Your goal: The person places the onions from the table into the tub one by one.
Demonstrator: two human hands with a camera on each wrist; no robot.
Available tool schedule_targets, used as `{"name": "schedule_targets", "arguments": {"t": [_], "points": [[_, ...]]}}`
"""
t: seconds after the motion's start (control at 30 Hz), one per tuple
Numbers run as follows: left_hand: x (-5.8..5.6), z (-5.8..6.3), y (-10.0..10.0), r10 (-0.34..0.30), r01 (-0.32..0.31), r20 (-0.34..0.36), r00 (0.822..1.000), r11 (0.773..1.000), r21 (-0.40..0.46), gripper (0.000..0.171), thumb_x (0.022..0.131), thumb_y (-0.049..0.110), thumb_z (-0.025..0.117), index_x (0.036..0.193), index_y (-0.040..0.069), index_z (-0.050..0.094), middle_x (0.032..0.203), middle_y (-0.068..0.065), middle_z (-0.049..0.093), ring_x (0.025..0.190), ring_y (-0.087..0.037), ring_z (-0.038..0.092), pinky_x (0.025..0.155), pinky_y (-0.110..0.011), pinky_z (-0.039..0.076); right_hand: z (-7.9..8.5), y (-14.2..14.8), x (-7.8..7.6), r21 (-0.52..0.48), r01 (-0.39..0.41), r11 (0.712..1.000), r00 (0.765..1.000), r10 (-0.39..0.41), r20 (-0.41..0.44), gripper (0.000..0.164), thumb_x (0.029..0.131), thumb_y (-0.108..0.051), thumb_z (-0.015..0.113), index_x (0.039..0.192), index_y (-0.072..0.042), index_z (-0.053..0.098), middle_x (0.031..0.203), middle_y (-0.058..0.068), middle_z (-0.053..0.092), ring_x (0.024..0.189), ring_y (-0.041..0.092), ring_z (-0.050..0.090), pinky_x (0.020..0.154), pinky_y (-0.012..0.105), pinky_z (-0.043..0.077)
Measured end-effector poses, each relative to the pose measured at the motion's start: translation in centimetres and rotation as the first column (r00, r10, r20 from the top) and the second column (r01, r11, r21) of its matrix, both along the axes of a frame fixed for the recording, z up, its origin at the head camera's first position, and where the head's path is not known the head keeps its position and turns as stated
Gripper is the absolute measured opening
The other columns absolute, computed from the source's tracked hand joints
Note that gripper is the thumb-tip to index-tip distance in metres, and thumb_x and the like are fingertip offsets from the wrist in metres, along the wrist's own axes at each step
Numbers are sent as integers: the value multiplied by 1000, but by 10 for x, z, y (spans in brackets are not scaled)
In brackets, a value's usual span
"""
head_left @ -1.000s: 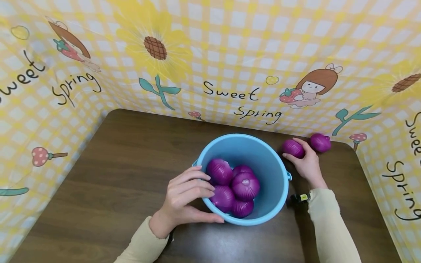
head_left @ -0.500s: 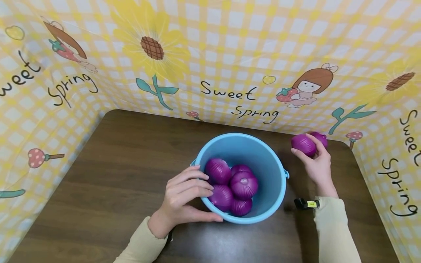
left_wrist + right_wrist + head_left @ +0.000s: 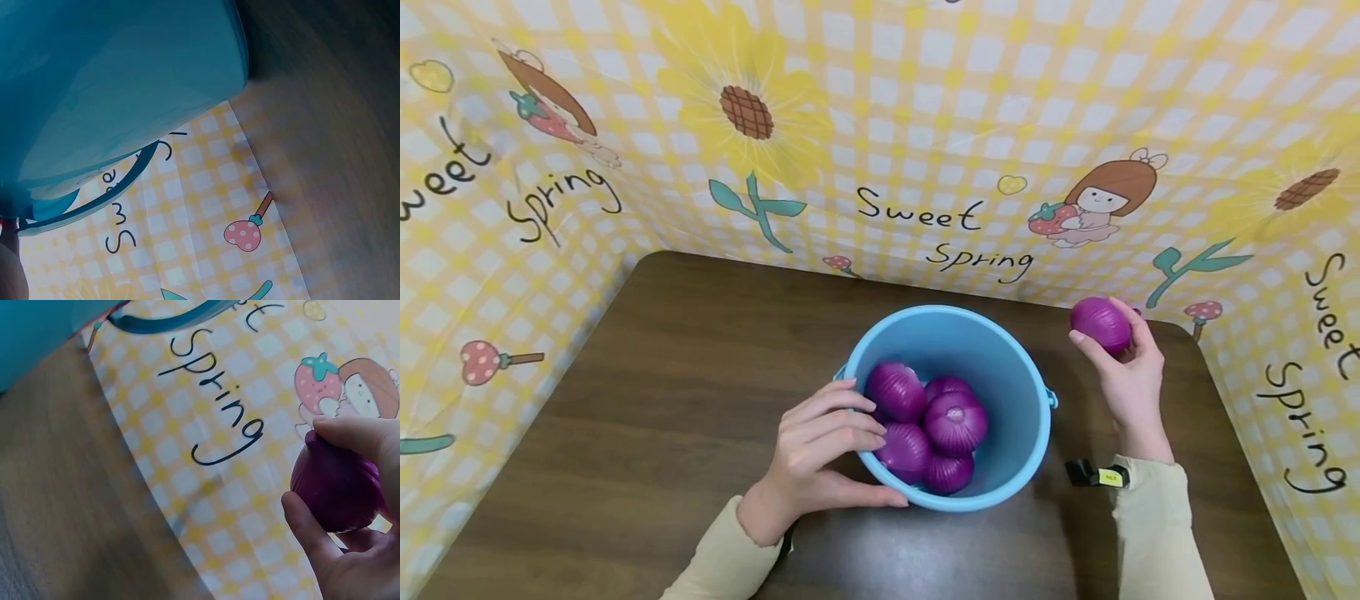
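Observation:
A light-blue bucket (image 3: 1037,442) stands on the dark wooden table, with several purple onions (image 3: 957,421) inside. My left hand (image 3: 816,446) grips its left rim, fingertips reaching over the edge and thumb along the front rim. In the left wrist view the bucket's side (image 3: 125,81) fills the upper left. Right of the bucket, my right hand (image 3: 1135,379) pinches a purple onion (image 3: 1097,323) between thumb and fingers, lifted above the table. The right wrist view has this onion (image 3: 337,481) in the fingers. Another onion is almost wholly hidden behind the right hand.
A yellow checked cloth (image 3: 917,108) with printed figures rises around the back and sides of the table (image 3: 700,358). The bucket's handle (image 3: 94,203) hangs at its side. A black wrist camera (image 3: 1086,473) sits by the right sleeve.
My right hand has lifted its onion off the table and moved slightly right, covering the other onion behind it. The left hand has stayed on the bucket's rim.

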State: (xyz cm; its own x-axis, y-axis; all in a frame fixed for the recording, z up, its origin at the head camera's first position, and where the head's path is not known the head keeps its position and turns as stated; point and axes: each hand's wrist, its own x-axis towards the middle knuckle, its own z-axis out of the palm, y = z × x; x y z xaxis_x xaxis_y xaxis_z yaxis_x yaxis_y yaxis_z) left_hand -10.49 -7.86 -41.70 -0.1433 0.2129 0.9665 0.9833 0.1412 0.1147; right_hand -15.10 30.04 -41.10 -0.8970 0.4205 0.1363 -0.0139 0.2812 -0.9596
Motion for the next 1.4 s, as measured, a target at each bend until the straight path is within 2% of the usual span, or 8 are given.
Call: {"name": "schedule_targets", "arguments": {"t": [0.1,0.2,0.33,0.47,0.7,1.0,1.2,1.4], "points": [[1,0,-1,1,-1,-6,1000,1000,1,51,69,51,93,78,5,72,81,-6,73,81,-28,69,100,-47,52,4,-2,3,-61,9,998,1000,-10,-22,65,86,-12,83,145,-25,57,144,3,51,122,23,51,93,24,51],[0,0,-1,-2,2,-7,1000,1000,0,51,69,51,93,78,5,72,82,-6,73,82,-28,69,99,-48,53,8,-4,5,-173,-13,985,998,2,-65,59,89,-9,80,143,-22,59,144,6,49,124,25,50,90,22,54],[0,0,-1,-8,8,-7,1000,1000,1,52,69,51,93,79,5,72,82,-6,73,82,-28,69,99,-49,53,15,-5,10,-319,-79,944,991,39,-130,50,96,-10,71,144,-15,57,146,11,42,129,29,46,87,28,55],[0,-1,0,-6,6,-4,1000,1000,-1,52,68,51,93,79,5,72,82,-6,73,82,-28,70,99,-49,53,19,-8,12,-379,-139,915,981,74,-180,43,103,-15,63,145,-11,55,148,11,37,132,32,44,89,30,55],[1,-3,-1,6,-6,2,1000,1000,-5,51,70,51,92,79,5,72,82,-6,73,82,-28,70,99,-49,53,28,-13,13,-408,-170,897,967,72,-245,40,104,-14,59,144,-9,56,150,12,36,131,32,45,89,30,56],[0,-1,0,3,-3,-11,1000,1000,-15,52,68,52,93,80,5,72,83,-5,73,82,-28,70,99,-49,53,40,-19,21,-407,-159,899,955,35,-296,40,103,-10,60,143,-10,57,150,12,37,133,32,43,87,30,56],[0,-1,0,7,-7,-9,1000,1000,-18,52,69,52,92,80,6,72,83,-5,73,84,-27,70,99,-49,53,48,-24,24,-367,-175,913,943,48,-330,40,103,-8,60,143,-9,57,149,11,37,133,32,42,88,29,56],[1,-2,-1,12,-12,-9,1000,1000,-16,51,71,52,91,80,6,72,83,-5,73,84,-27,70,99,-49,53,58,-33,28,-387,-200,900,928,48,-368,40,102,-5,61,141,-6,58,149,14,38,130,32,45,90,30,55]]}}
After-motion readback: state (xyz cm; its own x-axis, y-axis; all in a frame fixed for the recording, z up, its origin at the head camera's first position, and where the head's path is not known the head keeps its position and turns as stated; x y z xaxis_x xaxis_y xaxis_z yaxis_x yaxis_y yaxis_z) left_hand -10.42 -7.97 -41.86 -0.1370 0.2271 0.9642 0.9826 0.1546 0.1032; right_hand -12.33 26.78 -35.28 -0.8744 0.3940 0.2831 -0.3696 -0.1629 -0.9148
